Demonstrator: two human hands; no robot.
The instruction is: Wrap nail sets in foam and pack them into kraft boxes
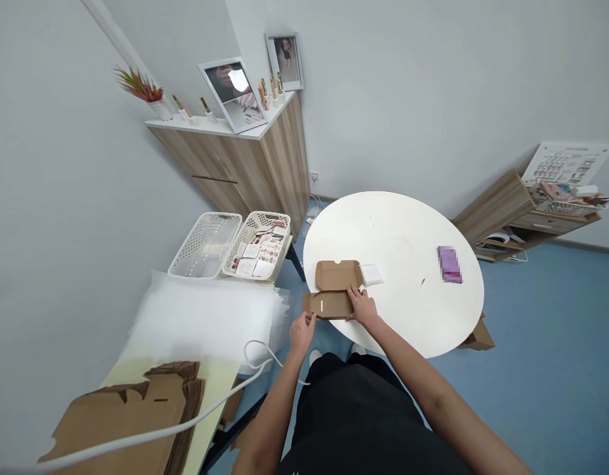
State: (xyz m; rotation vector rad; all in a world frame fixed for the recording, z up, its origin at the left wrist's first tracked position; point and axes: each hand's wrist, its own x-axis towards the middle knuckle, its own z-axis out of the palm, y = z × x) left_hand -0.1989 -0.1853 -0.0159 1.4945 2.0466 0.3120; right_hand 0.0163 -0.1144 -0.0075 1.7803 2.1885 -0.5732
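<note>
A brown cardboard mailer box (338, 303), partly folded, lies at the near left edge of the round white table (398, 227). Its lid panel is spread open away from me, and a small white strip shows on the base. My left hand (302, 332) pinches the box's near left corner beside its outward side flap. With fingers and thumb bent around the right side wall, my right hand (363, 307) grips the other end. Just past that hand, a flat white packet (372, 274) lies on the table, close to the lid.
A purple pixelated item (449, 264) lies at the table's right. Left of me, a side table carries white foam sheets (205, 313), stacked flat cardboard (130, 415) and two white baskets (225, 267), one with cards. A white cable (185, 424) crosses the lower left. Cabinets stand behind.
</note>
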